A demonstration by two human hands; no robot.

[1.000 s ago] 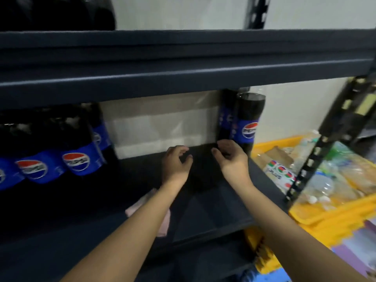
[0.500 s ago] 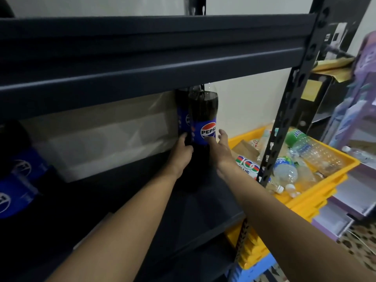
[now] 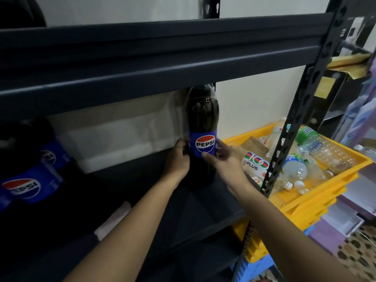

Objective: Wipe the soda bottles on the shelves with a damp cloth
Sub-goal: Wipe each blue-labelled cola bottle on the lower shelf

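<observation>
This looks like a shop stockroom or storage corner: dark metal shelving (image 3: 162, 64) with slotted uprights holds rows of large Pepsi bottles (image 3: 202, 129), and beside it yellow plastic crates (image 3: 317, 192) are stacked, the top one full of empty drink bottles (image 3: 325, 147).

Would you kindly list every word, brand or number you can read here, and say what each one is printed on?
"PEPSI": blue label of the soda bottle held between the left hand and right hand.
"EPSI", first letter dim: label of the bottle at far left.
"100 PLUS": wrapper in the yellow crate.
Green bottle label: too blurred to read.
</observation>
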